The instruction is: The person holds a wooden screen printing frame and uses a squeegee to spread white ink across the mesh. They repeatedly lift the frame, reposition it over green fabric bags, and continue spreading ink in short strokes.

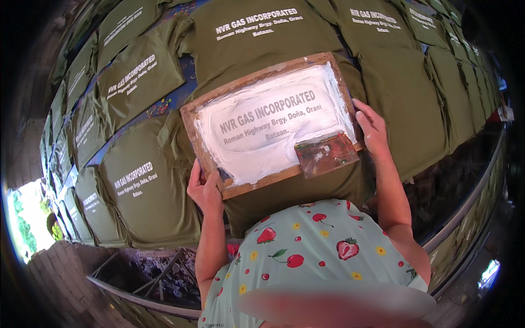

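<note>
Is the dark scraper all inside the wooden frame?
Only partly: the dark scraper crosses the wooden frame, its bottom jutting past the lower edge.

Shirt point(331, 182) — partly hidden beneath frame point(254, 86).

Olive shirts point(156, 210) are setting off a white screen point(257, 156).
White lettering point(135, 177) is marking the shirts, grey the screen. The frame point(257, 84) is showing brown under white smears; the block point(326, 157) is glinting dark reddish-brown. The table point(187, 71) is showing blue with multicoloured specks, and the top point(313, 238) is wearing red strawberries point(348, 249), cherries point(295, 261) and yellow flowers point(381, 251) on mint.
</note>
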Demonstrator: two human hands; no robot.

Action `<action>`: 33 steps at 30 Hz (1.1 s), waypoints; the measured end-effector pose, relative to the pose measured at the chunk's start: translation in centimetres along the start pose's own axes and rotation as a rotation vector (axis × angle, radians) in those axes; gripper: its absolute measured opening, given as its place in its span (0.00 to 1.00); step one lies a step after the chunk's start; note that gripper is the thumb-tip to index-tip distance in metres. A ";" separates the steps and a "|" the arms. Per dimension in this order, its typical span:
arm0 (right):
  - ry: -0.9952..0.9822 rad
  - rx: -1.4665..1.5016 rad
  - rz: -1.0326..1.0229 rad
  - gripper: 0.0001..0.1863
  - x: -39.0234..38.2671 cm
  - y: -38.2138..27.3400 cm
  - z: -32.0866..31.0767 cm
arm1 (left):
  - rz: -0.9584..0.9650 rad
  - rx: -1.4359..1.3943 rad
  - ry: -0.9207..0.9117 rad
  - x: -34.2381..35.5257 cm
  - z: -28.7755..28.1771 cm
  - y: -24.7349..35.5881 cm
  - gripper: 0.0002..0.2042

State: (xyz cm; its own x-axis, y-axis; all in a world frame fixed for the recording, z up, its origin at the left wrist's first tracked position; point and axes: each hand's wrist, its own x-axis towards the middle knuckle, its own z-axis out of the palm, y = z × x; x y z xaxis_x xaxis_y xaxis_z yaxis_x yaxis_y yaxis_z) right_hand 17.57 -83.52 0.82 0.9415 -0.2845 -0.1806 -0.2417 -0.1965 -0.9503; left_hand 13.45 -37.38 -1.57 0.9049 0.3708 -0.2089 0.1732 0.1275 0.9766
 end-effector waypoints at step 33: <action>-0.638 -0.808 -0.886 0.21 5.0 -13.7 21.3 | 0.071 -0.089 -0.018 1.6 0.2 -1.7 0.29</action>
State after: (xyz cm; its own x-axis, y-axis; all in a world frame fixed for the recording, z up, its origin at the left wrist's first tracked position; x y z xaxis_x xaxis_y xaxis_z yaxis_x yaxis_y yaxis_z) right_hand 30.56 -62.25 7.49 0.7421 0.6605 0.1141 0.6351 -0.6386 -0.4346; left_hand 14.70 -37.23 -3.55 0.9208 0.3648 -0.1377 0.0741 0.1829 0.9803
